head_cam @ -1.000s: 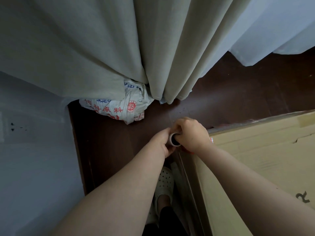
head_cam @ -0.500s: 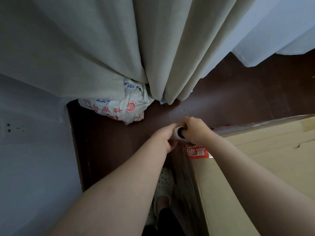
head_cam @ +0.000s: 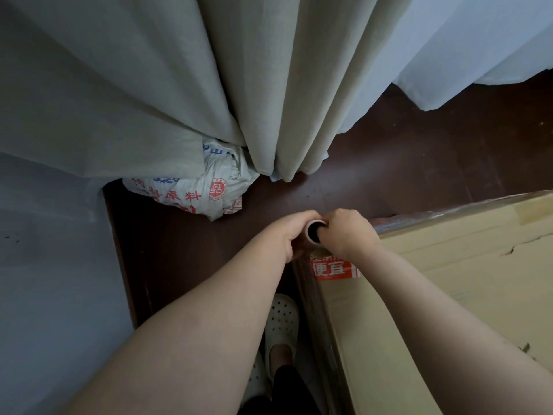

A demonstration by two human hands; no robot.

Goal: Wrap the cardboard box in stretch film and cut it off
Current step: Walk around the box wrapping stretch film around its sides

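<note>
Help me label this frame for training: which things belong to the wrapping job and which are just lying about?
Job:
cardboard box
stretch film roll, gripped by left hand and right hand
film already on the box

Lying about:
printed sack
curtains

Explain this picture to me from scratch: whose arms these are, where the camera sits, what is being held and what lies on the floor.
The camera is worn on a person's head and looks down, so the two bare arms are the wearer's own. The left hand and right hand both grip a stretch film roll; you look into the dark hole of its tube. At right stands a large cardboard box with shiny film along its near edges and a red label. On the dark floor lies a printed sack, partly under curtains. Below is a white perforated shoe.
</note>
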